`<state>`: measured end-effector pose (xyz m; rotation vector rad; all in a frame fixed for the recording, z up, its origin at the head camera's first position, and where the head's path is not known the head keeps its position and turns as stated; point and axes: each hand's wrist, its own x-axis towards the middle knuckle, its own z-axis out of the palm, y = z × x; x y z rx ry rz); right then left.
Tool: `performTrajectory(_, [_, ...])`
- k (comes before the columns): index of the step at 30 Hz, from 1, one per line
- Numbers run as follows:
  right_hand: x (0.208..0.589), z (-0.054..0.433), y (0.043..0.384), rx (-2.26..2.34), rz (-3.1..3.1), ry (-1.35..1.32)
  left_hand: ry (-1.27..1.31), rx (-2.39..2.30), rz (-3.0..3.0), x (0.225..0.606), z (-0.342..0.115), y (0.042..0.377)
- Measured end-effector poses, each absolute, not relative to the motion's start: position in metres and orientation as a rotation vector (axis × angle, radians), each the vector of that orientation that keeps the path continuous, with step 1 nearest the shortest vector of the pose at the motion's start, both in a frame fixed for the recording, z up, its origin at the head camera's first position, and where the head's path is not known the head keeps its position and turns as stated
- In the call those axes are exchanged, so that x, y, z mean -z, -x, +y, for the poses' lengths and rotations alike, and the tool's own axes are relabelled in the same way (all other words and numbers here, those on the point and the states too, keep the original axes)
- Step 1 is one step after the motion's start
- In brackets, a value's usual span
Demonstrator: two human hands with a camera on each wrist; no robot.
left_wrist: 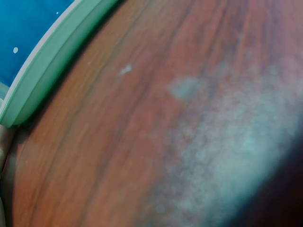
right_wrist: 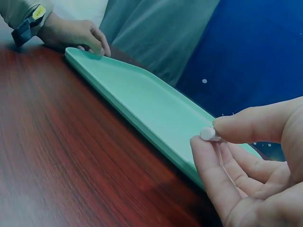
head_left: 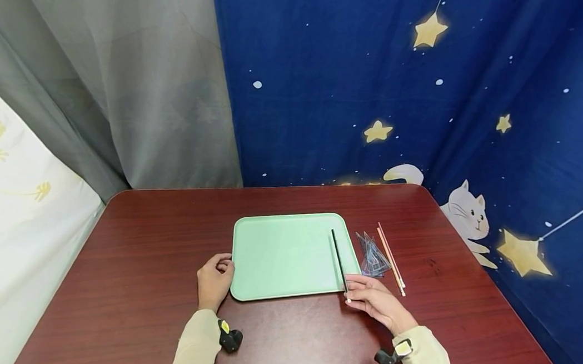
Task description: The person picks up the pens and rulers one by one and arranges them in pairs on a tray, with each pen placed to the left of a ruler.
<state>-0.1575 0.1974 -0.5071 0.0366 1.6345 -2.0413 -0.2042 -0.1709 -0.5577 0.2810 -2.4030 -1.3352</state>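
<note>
A black pencil (head_left: 337, 254) is pinched near its white eraser end (right_wrist: 207, 134) between the thumb and fingers of my right hand (head_left: 376, 302). It slants away over the right side of a pale green tray (head_left: 288, 254), its far end pointing to the back. My left hand (head_left: 214, 281) grips the tray's left rim with bent fingers; in the right wrist view, that left hand (right_wrist: 78, 37) is at the tray's far corner. The left wrist view shows mostly table, with the tray's rim (left_wrist: 47, 61) at upper left.
Right of the tray lie clear triangular set squares (head_left: 373, 257), overlapping one another. Beside them are two pink pencils (head_left: 391, 256), nearly side by side. All rest on a dark red wooden table (head_left: 138, 302). Grey and blue curtains (head_left: 316, 91) hang behind its back edge.
</note>
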Motion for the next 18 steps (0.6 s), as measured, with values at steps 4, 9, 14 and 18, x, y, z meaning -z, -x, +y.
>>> performTrajectory(4, [0.506,0.191,0.159,2.046,1.629,-0.011,-0.277,1.333,-2.4,0.557,-0.171,0.205])
performTrajectory(9, [0.506,0.182,0.161,2.034,1.649,0.01,-0.27,1.333,-2.397,0.557,-0.171,0.204])
performTrajectory(14, [0.505,0.171,0.164,2.027,1.646,0.013,-0.267,1.326,-2.394,0.558,-0.171,0.204])
performTrajectory(18, [0.506,0.162,0.166,2.022,1.641,-0.01,-0.262,1.318,-2.387,0.558,-0.17,0.204])
